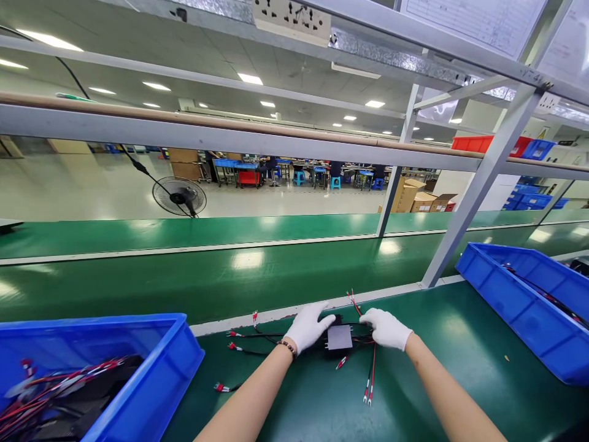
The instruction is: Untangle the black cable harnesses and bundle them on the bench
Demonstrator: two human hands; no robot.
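Note:
A small black module with a grey plate (339,337) on top lies on the green bench in front of me. Black cables with red-sleeved fork terminals (235,347) spread out from its left side. My left hand (307,328), in a white glove, rests over these cables at the module's left edge, thumb stretched apart from the fingers. On the other side, my gloved right hand (385,328) has its fingers closed on cables by the module. Red and black wires (370,377) with bare fork ends hang toward me beneath it. The right fingertips are partly hidden.
A blue bin (151,374) of wired black parts stands at left; another blue bin (519,307) with cables stands at right. A slanted metal post (478,190) rises behind the bench. Beyond are a green conveyor belt (294,270) and a fan (179,196).

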